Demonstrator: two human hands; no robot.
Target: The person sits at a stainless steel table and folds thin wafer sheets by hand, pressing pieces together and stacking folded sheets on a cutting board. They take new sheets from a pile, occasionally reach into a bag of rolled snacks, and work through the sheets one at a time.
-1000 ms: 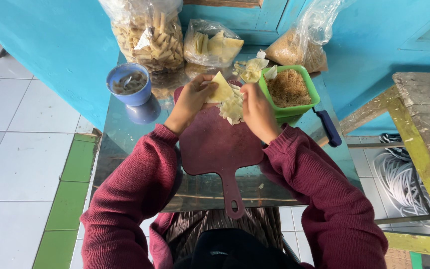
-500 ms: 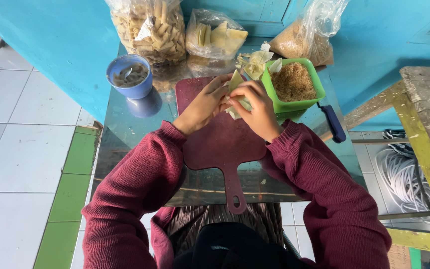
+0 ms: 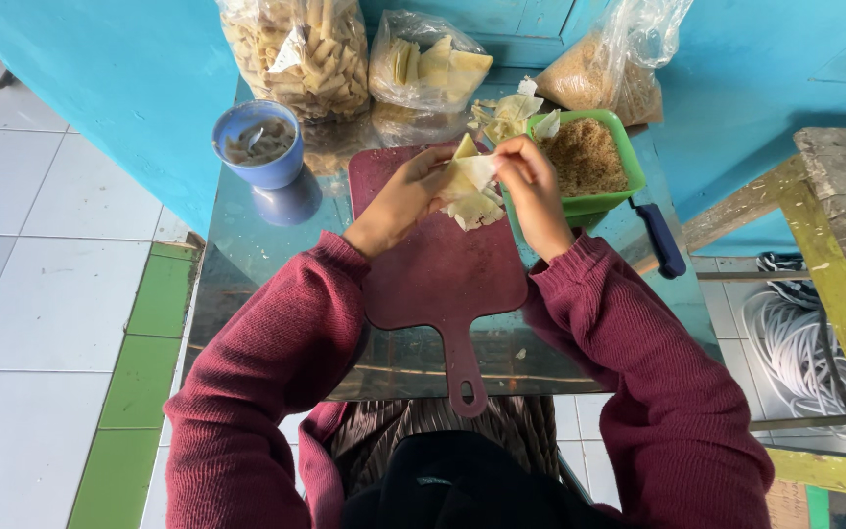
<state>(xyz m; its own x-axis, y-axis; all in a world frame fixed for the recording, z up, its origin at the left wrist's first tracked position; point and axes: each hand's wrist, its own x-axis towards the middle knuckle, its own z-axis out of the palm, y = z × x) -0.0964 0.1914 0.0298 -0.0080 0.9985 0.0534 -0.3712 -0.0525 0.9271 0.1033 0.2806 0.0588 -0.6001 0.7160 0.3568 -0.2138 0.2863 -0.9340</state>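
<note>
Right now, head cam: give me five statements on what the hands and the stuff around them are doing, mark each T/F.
1. Both hands pinch a pale yellow wrapper above the dark red cutting board. True: the left hand and the right hand both hold it.
2. The green tub holds clear water. False: it is filled with brown crumbly filling.
3. The blue cup stands left of the board. True.
4. The board's handle points away from the person. False: it points toward the person's lap.
5. Three plastic bags stand at the far end of the table. True: one is the bag of stick-shaped pieces.
</note>
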